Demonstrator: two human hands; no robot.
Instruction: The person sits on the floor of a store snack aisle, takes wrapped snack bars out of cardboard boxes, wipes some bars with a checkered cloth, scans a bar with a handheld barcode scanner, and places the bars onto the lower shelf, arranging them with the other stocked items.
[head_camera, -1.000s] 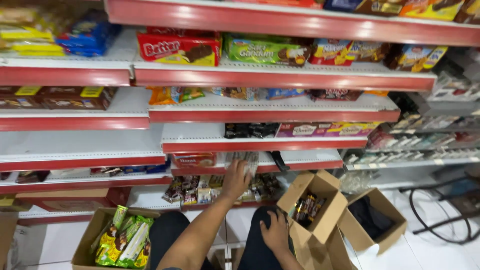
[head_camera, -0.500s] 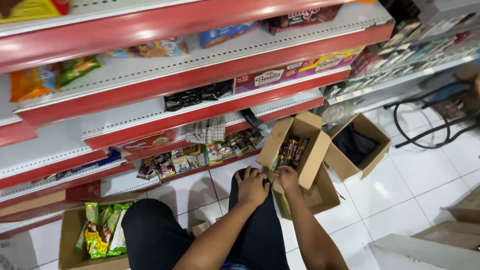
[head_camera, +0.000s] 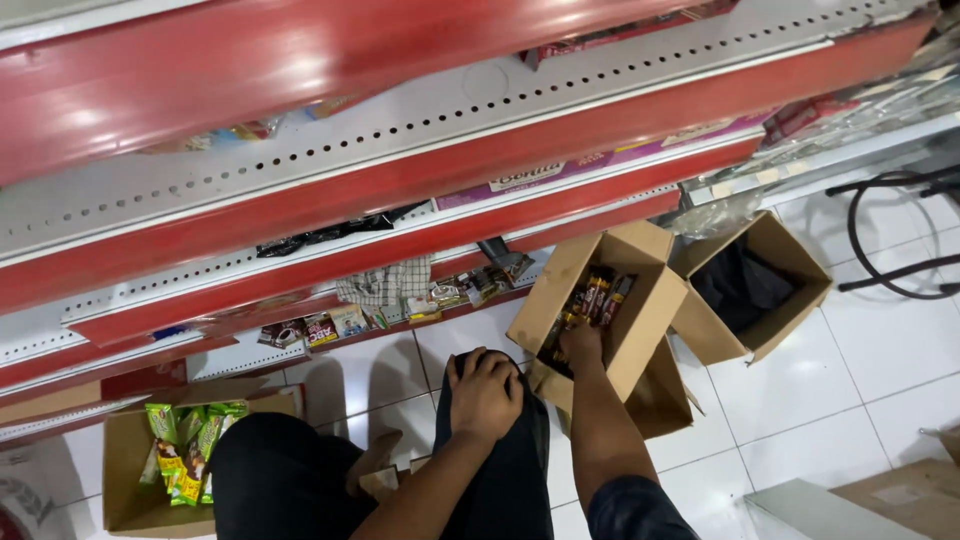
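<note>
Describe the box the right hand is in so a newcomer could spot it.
Below the red shelves, three open cardboard boxes sit on the white tile floor. The right hand reaches into the middle box, tilted open toward the person. It alone holds small dark snack packets; the left box holds green packs, the right box something black.

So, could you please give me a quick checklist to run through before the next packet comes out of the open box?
1. Right hand is inside the tilted cardboard box: ok.
2. Snack packets remain in that box: ok.
3. Right hand has a firm grip on a packet: cannot tell, fingers are hidden.
4. Left hand is free, resting on the knee: ok.
5. Bottom shelf has room beside the small packets: cannot tell.
</note>
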